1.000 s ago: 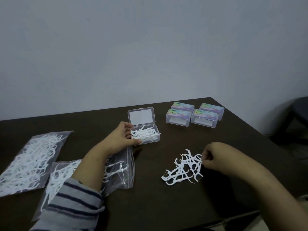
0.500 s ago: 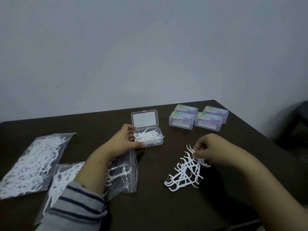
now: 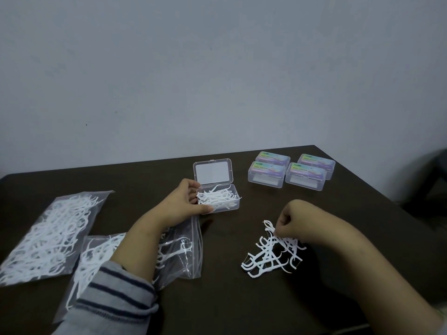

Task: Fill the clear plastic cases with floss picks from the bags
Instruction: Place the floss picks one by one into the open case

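My right hand [image 3: 294, 220] pinches floss picks [image 3: 272, 252] right of the open case [image 3: 219, 198]; left hand [image 3: 185, 205] grips the case's left wall; carry leftward.

Left hand [image 3: 180, 205]: forearm is wearing a grey sleeve [image 3: 113, 296] with dark navy stripes, pushed up. Right hand [image 3: 296, 220]: forearm is showing bare, nothing worn.
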